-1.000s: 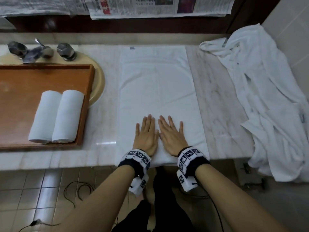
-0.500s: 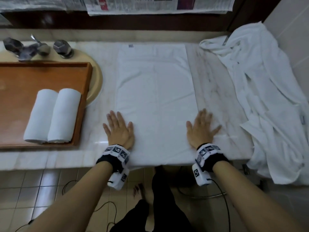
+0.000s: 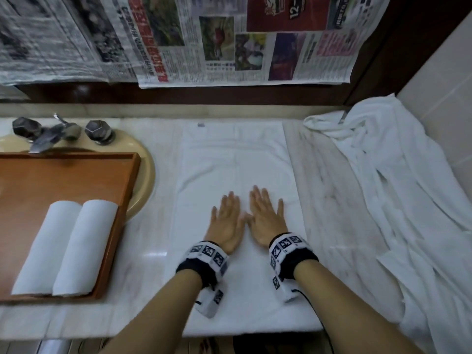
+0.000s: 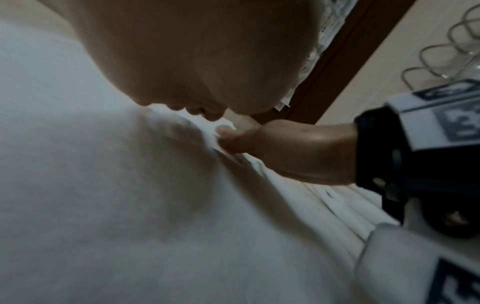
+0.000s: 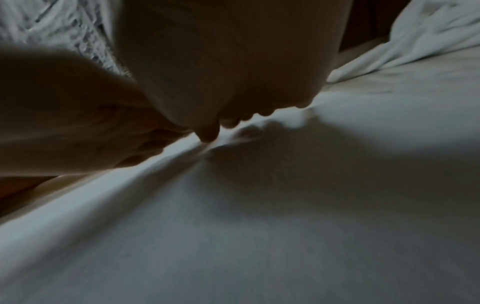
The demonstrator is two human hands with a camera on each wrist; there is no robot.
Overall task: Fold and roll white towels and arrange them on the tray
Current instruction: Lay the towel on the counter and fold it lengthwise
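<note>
A white towel lies folded lengthwise and flat on the marble counter, from the back wall to the front edge. My left hand and right hand press palm-down on it side by side at its middle, fingers straight. In the left wrist view my left palm lies flat on the towel, with the right hand beside it. The right wrist view shows my right palm on the towel. Two rolled white towels lie side by side on the wooden tray at the left.
The tray sits over a beige sink with a metal tap behind it. A heap of loose white towels covers the counter's right end and hangs over its edge. Newspaper covers the back wall. Bare marble flanks the flat towel.
Half a second ago my hands were spread to the towel's left and right edges near the front. They have come back together at the middle and sit further up the towel.
</note>
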